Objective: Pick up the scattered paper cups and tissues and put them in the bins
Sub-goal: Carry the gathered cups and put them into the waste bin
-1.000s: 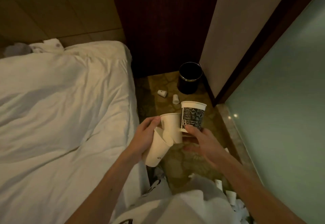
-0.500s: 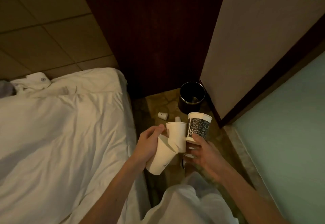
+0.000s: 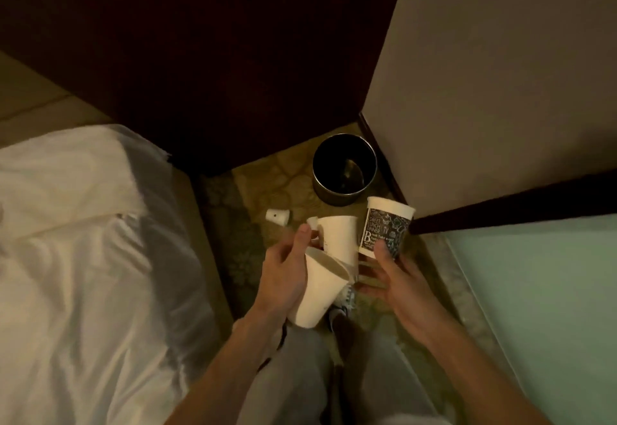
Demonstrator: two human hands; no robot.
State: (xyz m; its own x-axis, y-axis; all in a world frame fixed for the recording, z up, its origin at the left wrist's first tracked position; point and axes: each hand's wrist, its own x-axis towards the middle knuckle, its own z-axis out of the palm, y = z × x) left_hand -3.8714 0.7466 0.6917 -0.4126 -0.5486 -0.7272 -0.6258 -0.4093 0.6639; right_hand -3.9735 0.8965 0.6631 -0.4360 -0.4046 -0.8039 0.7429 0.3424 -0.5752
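— The room?
— Dim. A patterned floor runs between a white bed and dark wood panelling. A black bin stands in the corner, with a small cup lying near it.
— The held cups?
— A tilted white cup, an upright white cup and a black printed cup, all above the floor, near the bin.
— Hands?
— The left hand grips both white ones; the right hand pinches the printed one.

left arm: bare forearm, running from bottom centre up to mid-frame
left hand: fingers curled round two plain white paper cups, thumb raised
right arm: bare forearm, entering from lower right
right hand: palm up, thumb pinching a black-and-white printed paper cup
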